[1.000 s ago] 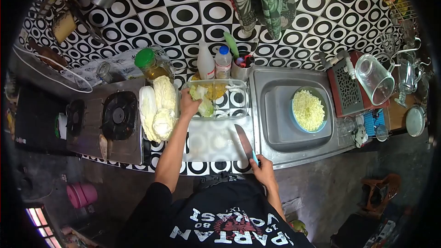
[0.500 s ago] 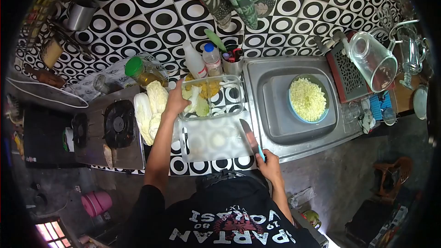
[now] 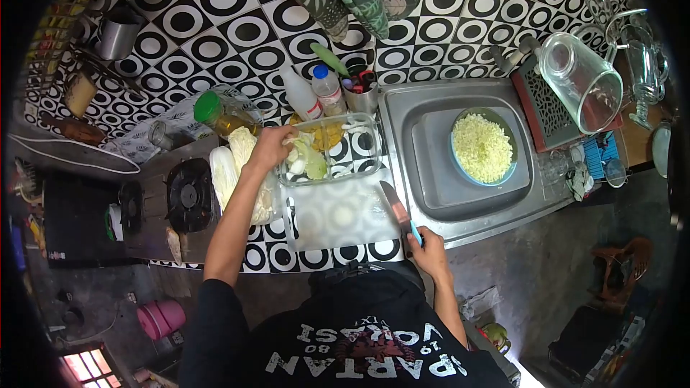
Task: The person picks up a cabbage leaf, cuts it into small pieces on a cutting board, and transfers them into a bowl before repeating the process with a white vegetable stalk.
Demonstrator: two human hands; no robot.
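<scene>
My left hand (image 3: pixel 272 149) reaches over the left end of a clear divided container (image 3: pixel 379 145), its fingers pinched at a pale green cabbage piece (image 3: pixel 314 165). White and yellow-orange pieces lie in the same container. In my right hand (image 3: pixel 429 251) is a knife (image 3: pixel 398 210) with a light blue handle, its blade pointing away from me over the right side of a translucent cutting board (image 3: pixel 316 224). Left of the container lie whole pale cabbages (image 3: pixel 224 176), partly hidden by my left forearm.
To the right, a bowl (image 3: pixel 454 162) of chopped pale green vegetable stands in the metal sink (image 3: pixel 424 210). Bottles (image 3: pixel 327 93) and a utensil cup (image 3: pixel 363 103) stand behind the container. A gas stove (image 3: pixel 188 194) is at left, a glass jug (image 3: pixel 581 86) at far right.
My left hand has moved from the container's left rim slightly away from me, with its fingers now at the cabbage piece. The knife stays in my right hand, with little movement.
</scene>
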